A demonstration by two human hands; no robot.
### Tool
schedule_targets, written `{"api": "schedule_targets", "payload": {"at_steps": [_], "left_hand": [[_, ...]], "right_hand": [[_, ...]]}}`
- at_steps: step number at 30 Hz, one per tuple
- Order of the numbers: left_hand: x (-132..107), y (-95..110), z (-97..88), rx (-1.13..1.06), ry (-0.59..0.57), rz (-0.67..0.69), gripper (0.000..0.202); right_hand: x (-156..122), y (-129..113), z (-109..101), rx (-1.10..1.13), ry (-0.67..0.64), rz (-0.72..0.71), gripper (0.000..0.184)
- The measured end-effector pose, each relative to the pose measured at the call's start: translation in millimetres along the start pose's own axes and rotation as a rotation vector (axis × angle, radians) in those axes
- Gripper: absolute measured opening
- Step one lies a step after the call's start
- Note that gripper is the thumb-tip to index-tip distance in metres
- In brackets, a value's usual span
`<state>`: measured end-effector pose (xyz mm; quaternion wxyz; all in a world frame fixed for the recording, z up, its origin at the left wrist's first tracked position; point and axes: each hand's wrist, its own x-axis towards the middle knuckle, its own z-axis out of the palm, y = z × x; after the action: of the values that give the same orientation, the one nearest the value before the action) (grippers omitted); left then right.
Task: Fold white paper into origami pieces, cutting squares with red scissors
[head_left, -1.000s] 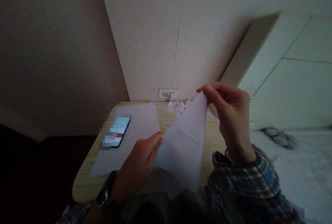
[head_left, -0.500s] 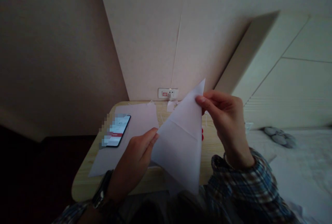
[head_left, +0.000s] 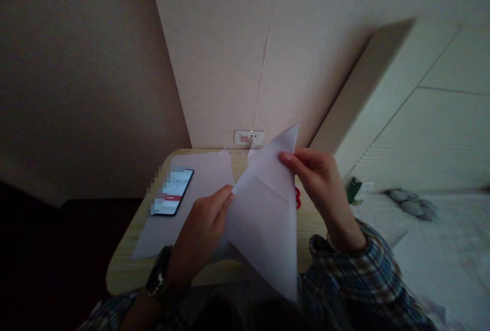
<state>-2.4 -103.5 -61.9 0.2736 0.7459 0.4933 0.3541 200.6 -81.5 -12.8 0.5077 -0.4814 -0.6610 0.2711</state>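
A folded sheet of white paper [head_left: 264, 213] is held up above the table, its pointed corner toward the wall and a crease across its middle. My left hand [head_left: 202, 229] pinches its left edge between thumb and fingers. Near the top point, my right hand [head_left: 312, 167] grips the right edge, thumb on the near face. Behind the paper, part of a red object [head_left: 297, 198] shows, perhaps scissor handles. To the left, a lit phone [head_left: 174, 193] lies on another white sheet [head_left: 206, 178].
The light wooden table [head_left: 122, 269] stands against the wall, below a socket [head_left: 248, 137] with something plugged in. On the right are a bed [head_left: 451, 239] with a grey patterned item [head_left: 411, 203] and a small green packet [head_left: 354, 189]. The headboard [head_left: 432, 126] rises behind it.
My right hand has moved slightly left and down, with the paper's top point following. More of the red object and the green packet now shows. My left hand keeps its pinch.
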Motion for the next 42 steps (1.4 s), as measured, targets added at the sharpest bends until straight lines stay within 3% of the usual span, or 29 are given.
{"api": "schedule_targets", "payload": {"at_steps": [2, 8, 14, 19, 25, 29, 35, 39, 42], "left_hand": [[2, 1, -1.5, 0.016, 0.027, 0.004, 0.025], [7, -3, -7.5, 0.064, 0.089, -0.022, 0.026], [8, -1, -12.9, 0.035, 0.105, -0.029, 0.027], [8, -5, -21.1, 0.045, 0.174, -0.107, 0.028], [7, -8, -24.2, 0.019, 0.204, -0.120, 0.030], [7, -9, -23.9, 0.028, 0.292, -0.199, 0.031], [8, -5, -21.4, 0.021, 0.266, -0.132, 0.028], [9, -4, -22.0, 0.004, 0.302, -0.132, 0.025], [10, -6, -22.5, -0.019, 0.253, -0.132, 0.027]], "right_hand": [[1, 0, -1, -0.008, 0.001, 0.006, 0.038], [2, 9, 2, 0.066, -0.213, 0.069, 0.039], [0, 9, 7, -0.014, -0.080, 0.040, 0.040], [1, 12, 14, -0.003, -0.253, -0.006, 0.043], [-5, 15, 22, -0.004, -0.177, 0.027, 0.042], [-8, 17, 27, 0.026, -0.310, 0.073, 0.042], [-11, 25, 28, 0.024, -0.228, 0.171, 0.045], [-12, 30, 28, 0.077, -0.306, 0.216, 0.045], [-13, 32, 28, 0.084, -0.306, 0.241, 0.043]]}}
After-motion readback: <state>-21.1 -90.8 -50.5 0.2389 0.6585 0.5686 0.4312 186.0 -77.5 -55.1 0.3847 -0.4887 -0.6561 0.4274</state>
